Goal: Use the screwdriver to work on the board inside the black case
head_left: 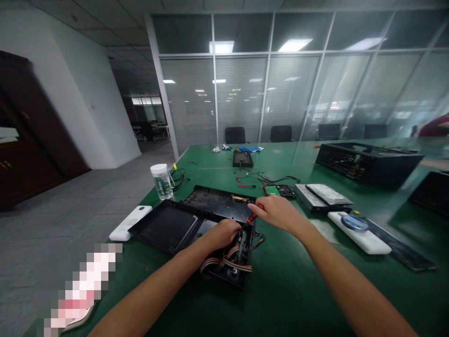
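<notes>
No text, brand, number or sign can be read. The bottle point(163, 186) on the bench point(291, 285) has faint marks running along its clear side, too small to make out. The pale faces of the drives point(324, 195) at the right show no letters that can be told at this size. The yellow tag point(175, 166) just beside the bottle is too small to read. At the lower left, coarse pink and white blocks cover the face of a flat item point(86, 285), and whatever is printed there is hidden.
</notes>
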The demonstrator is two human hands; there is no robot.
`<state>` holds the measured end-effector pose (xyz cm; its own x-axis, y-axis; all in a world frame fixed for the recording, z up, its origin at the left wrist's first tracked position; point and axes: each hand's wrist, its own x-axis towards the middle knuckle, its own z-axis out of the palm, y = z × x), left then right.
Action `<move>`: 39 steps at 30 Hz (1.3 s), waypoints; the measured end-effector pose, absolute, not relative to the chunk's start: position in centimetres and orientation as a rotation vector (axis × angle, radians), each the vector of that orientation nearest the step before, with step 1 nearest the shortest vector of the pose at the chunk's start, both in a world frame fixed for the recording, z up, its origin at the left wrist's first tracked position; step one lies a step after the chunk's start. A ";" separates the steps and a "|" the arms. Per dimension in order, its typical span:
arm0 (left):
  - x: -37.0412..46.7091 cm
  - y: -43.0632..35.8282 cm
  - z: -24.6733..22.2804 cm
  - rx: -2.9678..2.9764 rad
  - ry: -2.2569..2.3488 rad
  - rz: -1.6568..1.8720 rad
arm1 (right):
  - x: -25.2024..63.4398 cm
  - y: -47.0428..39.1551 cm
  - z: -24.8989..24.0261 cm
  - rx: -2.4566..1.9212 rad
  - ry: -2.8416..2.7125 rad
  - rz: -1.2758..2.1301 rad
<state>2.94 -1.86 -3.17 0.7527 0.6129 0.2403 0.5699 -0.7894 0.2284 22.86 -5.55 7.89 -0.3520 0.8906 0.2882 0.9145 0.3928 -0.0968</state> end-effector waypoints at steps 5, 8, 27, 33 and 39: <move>2.2 -1.3 -2.3 2.762 1.015 0.512 | 28.5 -4.3 2.0 -1.229 -1.691 0.804; 0.5 0.0 -1.3 2.650 1.139 0.474 | 30.1 -3.8 -0.7 -1.015 -1.313 1.071; -2.0 5.6 1.5 2.594 1.229 0.082 | 20.2 -18.6 -3.0 -1.181 -2.609 0.079; -0.9 7.7 0.8 2.547 1.105 -0.317 | 21.5 -20.6 -5.4 -1.324 -2.469 -0.104; -0.4 7.3 1.1 2.784 1.105 -0.313 | 21.1 -20.3 -5.0 -1.369 -2.444 -0.065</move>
<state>-0.43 7.28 1.12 0.7106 0.6618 -0.2390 0.6887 -0.7237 0.0437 21.13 -20.33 -5.04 -0.4790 0.8201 0.3130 0.8356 0.5352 -0.1235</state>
